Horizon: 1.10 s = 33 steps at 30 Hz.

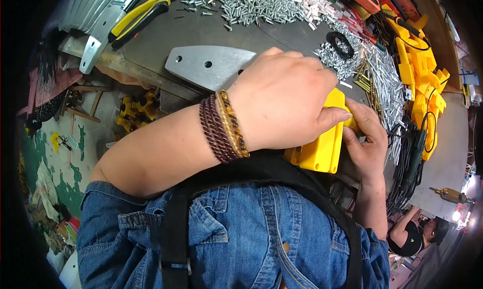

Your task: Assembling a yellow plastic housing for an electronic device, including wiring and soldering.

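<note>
My left hand [287,102], bracelets at the wrist, reaches across my front and closes over the top of a yellow plastic housing [322,150]. From the other side my right hand [367,140] grips the same housing, its thumb and fingers curled at the right edge. The housing is held close to my body, partly covered by both hands. Beyond my left wrist lies a flat silver metal plate [196,63] with round holes; its right end is hidden behind the hand, and I cannot tell whether it joins the housing.
Loose screws [251,7] are heaped at the table's back, with long metal pins [382,82] on the right. A black ring [340,45] rests among them. Yellow-handled pliers [138,19] lie at the far left. Yellow housings [420,62] and a screwdriver [450,194] are to the right; a person [415,233] sits beyond.
</note>
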### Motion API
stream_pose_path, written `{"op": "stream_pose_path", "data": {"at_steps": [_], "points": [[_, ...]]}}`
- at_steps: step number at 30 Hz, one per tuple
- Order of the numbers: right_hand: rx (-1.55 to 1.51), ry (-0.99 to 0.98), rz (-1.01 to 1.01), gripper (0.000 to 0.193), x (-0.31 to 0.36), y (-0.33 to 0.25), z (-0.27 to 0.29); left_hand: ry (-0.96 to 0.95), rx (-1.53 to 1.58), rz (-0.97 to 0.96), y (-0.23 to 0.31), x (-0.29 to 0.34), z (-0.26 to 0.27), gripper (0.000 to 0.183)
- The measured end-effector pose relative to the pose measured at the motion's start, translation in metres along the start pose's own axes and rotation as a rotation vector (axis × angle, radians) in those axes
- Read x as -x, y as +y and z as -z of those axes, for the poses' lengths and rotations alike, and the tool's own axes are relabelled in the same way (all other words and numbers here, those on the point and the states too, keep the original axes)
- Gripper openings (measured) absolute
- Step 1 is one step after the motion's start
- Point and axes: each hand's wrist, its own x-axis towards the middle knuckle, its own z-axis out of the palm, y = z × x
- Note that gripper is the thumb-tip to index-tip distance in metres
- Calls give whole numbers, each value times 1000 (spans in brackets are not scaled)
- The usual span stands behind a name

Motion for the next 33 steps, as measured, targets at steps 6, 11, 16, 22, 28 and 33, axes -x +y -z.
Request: {"op": "stream_pose_path", "data": {"at_steps": [6,11,16,22,28,33], "points": [[267,-115,96,69,5,-7,7,-6,-92,-37,-6,-1,-4,42],[151,-189,435,63,-5,-43,0,221,-39,-93,-13,3,-14,27],[73,-128,362,54,3,-35,-12,93,48,-338,-32,8,1,36],[9,-92,390,71,0,-27,-19,56,-39,-288,-26,17,0,50],[25,-102,383,72,0,-29,-17,132,-82,-275,-24,16,-8,51],[34,-101,364,67,3,-33,-16,102,-40,-307,-24,13,-5,47]]}}
